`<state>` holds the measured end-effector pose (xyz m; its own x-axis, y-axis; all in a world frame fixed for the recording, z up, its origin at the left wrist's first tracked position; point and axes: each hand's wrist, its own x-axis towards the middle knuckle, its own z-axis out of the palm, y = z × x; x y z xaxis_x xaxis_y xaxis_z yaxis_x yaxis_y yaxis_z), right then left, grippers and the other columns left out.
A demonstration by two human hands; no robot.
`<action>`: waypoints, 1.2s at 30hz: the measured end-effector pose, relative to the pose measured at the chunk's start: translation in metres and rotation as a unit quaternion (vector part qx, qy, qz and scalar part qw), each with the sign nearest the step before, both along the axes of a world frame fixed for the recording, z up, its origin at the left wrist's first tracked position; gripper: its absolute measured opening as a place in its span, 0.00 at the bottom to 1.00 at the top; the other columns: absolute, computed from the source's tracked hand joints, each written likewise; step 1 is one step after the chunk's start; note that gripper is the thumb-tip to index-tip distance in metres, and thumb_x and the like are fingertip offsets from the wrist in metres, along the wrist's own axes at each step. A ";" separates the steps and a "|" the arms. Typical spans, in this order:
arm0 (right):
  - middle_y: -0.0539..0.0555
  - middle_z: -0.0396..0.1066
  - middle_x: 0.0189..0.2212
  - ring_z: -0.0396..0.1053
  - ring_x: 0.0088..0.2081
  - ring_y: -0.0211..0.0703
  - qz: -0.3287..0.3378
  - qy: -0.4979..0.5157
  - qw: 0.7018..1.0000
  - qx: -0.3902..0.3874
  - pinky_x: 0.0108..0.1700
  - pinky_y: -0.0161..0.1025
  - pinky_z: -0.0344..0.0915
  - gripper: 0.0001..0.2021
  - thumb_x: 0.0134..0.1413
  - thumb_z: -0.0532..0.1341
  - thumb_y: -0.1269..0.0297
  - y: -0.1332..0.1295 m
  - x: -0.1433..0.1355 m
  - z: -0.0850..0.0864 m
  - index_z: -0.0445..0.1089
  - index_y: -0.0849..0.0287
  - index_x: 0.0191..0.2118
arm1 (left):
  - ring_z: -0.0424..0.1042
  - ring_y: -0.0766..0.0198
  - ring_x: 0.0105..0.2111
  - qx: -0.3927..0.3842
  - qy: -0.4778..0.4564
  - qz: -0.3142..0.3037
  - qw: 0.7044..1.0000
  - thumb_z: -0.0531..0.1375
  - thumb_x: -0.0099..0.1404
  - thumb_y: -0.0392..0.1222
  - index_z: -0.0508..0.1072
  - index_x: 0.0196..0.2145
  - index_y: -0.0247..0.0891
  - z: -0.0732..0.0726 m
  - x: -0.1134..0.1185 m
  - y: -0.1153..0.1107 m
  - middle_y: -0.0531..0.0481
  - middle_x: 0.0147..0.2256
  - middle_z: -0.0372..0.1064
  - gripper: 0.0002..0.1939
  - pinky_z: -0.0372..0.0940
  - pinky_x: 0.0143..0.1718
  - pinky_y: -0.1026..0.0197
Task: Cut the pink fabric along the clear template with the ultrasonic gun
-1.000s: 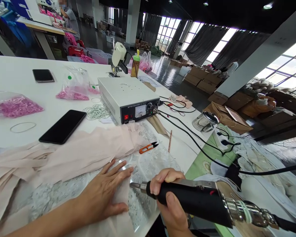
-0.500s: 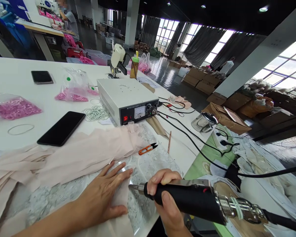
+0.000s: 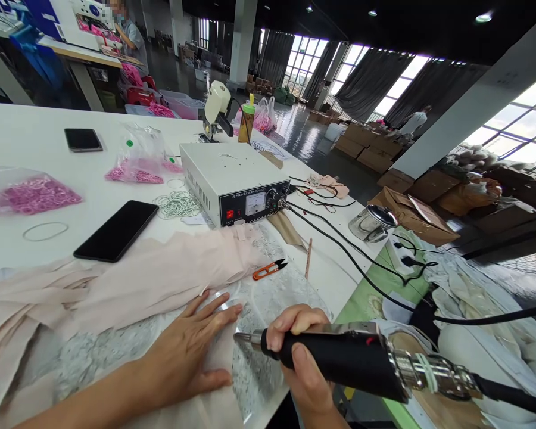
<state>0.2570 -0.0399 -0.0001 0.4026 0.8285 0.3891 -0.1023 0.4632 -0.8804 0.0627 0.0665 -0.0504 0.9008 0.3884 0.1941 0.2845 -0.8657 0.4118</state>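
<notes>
My left hand (image 3: 192, 351) lies flat with fingers spread on a piece of pale pink fabric (image 3: 221, 399), over a grey marbled sheet (image 3: 261, 372). Wrapped round a black ultrasonic handpiece (image 3: 339, 360) is my right hand (image 3: 301, 351). The tool's metal tip points left, at the fabric's right edge beside my left fingers; I cannot tell whether it touches. Beyond my left hand is more pale pink fabric (image 3: 161, 277), in a long layered strip. Orange thread snips (image 3: 269, 269) rest on the marbled sheet.
A white control box (image 3: 234, 179) with a dial and a red switch stands behind the fabric; black cables (image 3: 361, 271) run right from it. Phones (image 3: 116, 231), bags of pink pieces (image 3: 31, 193), pale elastic bands (image 3: 177, 204) and a glass jar (image 3: 370, 223) are on the table.
The view has shifted slightly, so the background sits a little further right. Both hands, the fabric and the handpiece keep nearly the same positions.
</notes>
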 end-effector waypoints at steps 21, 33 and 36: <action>0.48 0.63 0.32 0.67 0.24 0.36 -0.053 0.024 0.997 0.046 0.27 0.39 0.69 0.07 0.62 0.60 0.56 0.018 0.000 0.009 0.65 0.52 0.39 | 0.55 0.46 0.67 0.007 -0.015 0.007 1.000 0.70 0.57 0.50 0.46 0.70 0.45 -0.003 0.000 -0.002 0.44 0.63 0.64 0.52 0.43 0.69 0.40; 0.49 0.64 0.31 0.67 0.24 0.36 -0.073 0.095 0.990 0.069 0.27 0.38 0.67 0.06 0.56 0.62 0.59 0.015 0.006 0.009 0.69 0.55 0.37 | 0.53 0.48 0.68 -0.041 -0.003 -0.023 0.999 0.67 0.64 0.57 0.56 0.68 0.46 0.029 -0.005 0.002 0.44 0.65 0.61 0.41 0.49 0.68 0.43; 0.49 0.64 0.31 0.66 0.24 0.37 -0.099 0.114 0.986 0.064 0.27 0.39 0.65 0.05 0.55 0.61 0.61 0.007 0.017 0.009 0.70 0.55 0.37 | 0.58 0.52 0.66 -0.046 -0.016 0.029 0.998 0.59 0.73 0.49 0.58 0.66 0.45 0.047 -0.019 -0.002 0.45 0.65 0.61 0.27 0.59 0.65 0.51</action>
